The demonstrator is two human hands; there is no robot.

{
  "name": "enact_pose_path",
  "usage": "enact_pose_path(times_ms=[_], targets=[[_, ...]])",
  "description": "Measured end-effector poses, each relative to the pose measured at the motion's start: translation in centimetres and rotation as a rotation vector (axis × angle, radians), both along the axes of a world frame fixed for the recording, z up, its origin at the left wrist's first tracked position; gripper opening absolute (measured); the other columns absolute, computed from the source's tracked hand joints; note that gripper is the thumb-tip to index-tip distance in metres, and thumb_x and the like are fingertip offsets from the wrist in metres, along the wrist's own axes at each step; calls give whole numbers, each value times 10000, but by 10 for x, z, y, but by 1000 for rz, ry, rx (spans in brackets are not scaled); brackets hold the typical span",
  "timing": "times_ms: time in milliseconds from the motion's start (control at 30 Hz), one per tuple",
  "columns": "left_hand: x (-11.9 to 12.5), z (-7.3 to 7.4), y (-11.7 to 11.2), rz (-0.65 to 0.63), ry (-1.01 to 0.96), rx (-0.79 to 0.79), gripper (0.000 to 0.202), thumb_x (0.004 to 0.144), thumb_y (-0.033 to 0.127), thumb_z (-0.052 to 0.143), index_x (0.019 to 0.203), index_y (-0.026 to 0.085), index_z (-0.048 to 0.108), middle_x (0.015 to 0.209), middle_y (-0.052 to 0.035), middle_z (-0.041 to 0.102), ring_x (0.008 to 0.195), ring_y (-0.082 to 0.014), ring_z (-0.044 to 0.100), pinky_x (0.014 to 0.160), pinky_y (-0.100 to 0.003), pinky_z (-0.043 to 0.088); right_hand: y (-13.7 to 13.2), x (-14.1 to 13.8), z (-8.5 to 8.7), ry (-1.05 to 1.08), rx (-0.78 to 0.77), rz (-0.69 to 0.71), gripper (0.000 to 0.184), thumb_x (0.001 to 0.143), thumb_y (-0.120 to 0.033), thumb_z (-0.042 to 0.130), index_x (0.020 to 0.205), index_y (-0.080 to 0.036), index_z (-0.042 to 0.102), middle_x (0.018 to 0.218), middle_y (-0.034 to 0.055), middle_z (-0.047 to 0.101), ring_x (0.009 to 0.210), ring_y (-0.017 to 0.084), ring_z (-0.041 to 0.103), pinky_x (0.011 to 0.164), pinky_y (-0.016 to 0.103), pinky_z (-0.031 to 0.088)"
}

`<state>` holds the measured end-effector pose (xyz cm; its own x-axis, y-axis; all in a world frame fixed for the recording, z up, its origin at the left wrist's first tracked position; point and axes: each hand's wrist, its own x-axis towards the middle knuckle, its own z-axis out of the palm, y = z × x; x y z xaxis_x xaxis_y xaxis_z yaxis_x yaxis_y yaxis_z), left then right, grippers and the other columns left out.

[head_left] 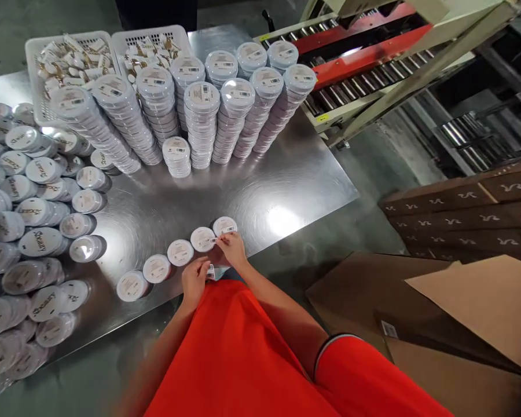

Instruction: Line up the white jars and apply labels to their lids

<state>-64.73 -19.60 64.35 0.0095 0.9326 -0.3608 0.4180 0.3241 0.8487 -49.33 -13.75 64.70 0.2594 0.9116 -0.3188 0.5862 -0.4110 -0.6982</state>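
Several round white tins lie in a curved row [180,252] along the near edge of the steel table [260,179]. My right hand [231,246] pinches a small barcode label against the tin at the row's right end [224,226]. My left hand [194,279] is closed on a strip of labels [211,271] just below the row, close to my orange shirt.
Tall stacks of labelled tins [202,113] stand at the back of the table. Loose tins [30,231] crowd the left side. Two white baskets [72,61] of small items sit at the far left. A roller conveyor [351,63] and cardboard boxes [460,313] are on the right.
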Motion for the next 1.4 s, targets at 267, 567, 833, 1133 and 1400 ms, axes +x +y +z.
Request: enact_pose_path(times_ms=[267, 567, 833, 1133, 1400], targets=[[2, -23, 15, -488, 329, 297, 179, 894, 156, 534, 826, 188, 696, 1235, -133, 702, 1350, -298, 519, 1138, -511, 405, 17, -17, -16, -206, -189, 38, 153, 847, -288, 648, 746, -220, 742, 1080, 51, 661, 1103, 262, 509, 928, 412, 372], [3, -16, 18, -496, 329, 213, 191, 890, 106, 526, 856, 147, 710, 1191, -157, 724, 1363, -315, 504, 1127, -534, 391, 19, -24, -12, -292, -237, 72, 151, 862, -306, 650, 801, -234, 769, 1145, 70, 629, 1119, 291, 475, 915, 425, 363], [5, -13, 19, -498, 346, 170, 218, 887, 95, 516, 844, 148, 723, 1289, -153, 678, 1382, -322, 479, 1129, -549, 392, 19, -26, -13, -510, -166, 247, 205, 882, -399, 647, 863, -226, 756, 1080, 92, 635, 1038, 279, 521, 900, 417, 354], [7, -12, 19, -480, 365, 128, 196, 901, 162, 536, 870, 200, 725, 1389, -94, 612, 1387, -287, 478, 1129, -531, 390, 32, -17, -12, -580, -170, 365, 298, 924, -424, 609, 1051, -165, 684, 1112, 156, 630, 1001, 285, 565, 889, 412, 363], [4, -10, 23, -38, -47, 4, 212, 881, 308, 558, 911, 195, 735, 1222, -110, 723, 1222, -269, 619, 1064, -438, 442, 25, -5, -5, -393, -27, 338, 199, 960, -247, 493, 972, -177, 679, 1085, 118, 665, 1021, 246, 577, 929, 387, 390]])
